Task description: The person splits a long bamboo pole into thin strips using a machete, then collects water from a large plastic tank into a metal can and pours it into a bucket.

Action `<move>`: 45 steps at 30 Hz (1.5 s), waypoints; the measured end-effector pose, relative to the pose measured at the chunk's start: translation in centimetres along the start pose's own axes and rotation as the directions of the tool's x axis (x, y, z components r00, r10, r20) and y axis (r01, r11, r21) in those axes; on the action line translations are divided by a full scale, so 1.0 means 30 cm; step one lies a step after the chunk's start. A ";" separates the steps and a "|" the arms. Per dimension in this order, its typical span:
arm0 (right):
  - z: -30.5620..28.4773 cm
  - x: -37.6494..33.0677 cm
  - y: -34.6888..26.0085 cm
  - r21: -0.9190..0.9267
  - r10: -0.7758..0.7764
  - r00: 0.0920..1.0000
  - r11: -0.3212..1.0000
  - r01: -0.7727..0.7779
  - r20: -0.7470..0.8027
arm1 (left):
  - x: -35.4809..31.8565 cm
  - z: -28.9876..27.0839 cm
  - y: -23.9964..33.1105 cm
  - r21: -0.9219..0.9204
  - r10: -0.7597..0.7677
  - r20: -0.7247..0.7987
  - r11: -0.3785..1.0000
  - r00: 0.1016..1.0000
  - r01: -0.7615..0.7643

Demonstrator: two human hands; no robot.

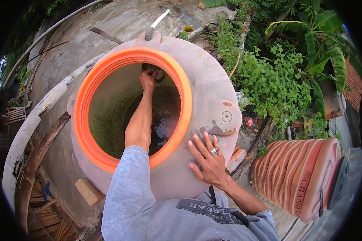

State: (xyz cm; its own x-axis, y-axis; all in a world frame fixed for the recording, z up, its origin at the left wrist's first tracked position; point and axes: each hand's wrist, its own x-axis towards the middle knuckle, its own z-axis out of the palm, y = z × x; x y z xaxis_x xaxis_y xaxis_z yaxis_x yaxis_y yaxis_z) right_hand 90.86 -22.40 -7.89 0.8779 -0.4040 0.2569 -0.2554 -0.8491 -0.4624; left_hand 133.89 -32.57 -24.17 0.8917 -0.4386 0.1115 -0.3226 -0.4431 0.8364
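Left hand (148, 79) reaching deep through the orange-rimmed opening (88, 86) of a big grey water tank (207, 86), fingers curled around a small fitting (160, 74) on the far inner wall; grip partly hidden, so exact hold cannot be told. Right hand (206, 157) spread flat, palm down, pressed on the tank's outer shoulder just right of the opening, a ring (214, 151) on one finger. Dark water (165, 120) low inside the tank, right of the left forearm; green stain on the inner wall to that arm's left. Beyond the left hand, on top of the tank, a white pipe with a grey elbow (153, 27). Well to the right of the right hand, a ribbed orange tank (299, 174) lying on its side, green plants (269, 76) above it. Below and left of the left arm, a wooden block (89, 191).
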 end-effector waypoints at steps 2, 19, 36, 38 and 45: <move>0.001 0.008 0.001 0.046 0.034 0.999 0.998 -0.034 -0.008 | 0.001 0.004 -0.009 -0.013 0.038 -0.019 0.999 0.999 -0.039; -0.002 0.029 -0.015 -0.020 0.019 0.999 1.000 -0.018 0.028 | 0.019 -0.009 -0.054 0.018 0.219 -0.085 0.976 0.972 -0.218; 0.025 0.149 -0.050 0.090 -0.078 0.990 0.992 0.089 -0.116 | -0.026 -0.267 0.052 0.088 0.299 0.322 0.935 0.898 -0.343; 0.022 0.147 -0.050 0.151 -0.082 0.985 0.983 0.105 -0.153 | -0.049 -0.362 0.074 0.074 0.357 0.358 0.911 0.863 -0.407; 0.023 0.130 -0.028 0.343 -0.017 0.924 0.926 0.159 -0.382 | -0.231 -0.636 0.185 0.097 0.223 0.479 0.948 0.849 -0.303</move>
State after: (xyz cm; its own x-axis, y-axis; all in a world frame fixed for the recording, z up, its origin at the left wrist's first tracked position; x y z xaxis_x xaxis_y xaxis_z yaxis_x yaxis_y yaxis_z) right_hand 94.79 -23.04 -7.09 0.6609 -0.4888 0.5694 0.0422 -0.7334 -0.6785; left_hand 131.98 -17.06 -10.06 0.5336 -0.8454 0.0242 -0.6073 -0.3631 0.7066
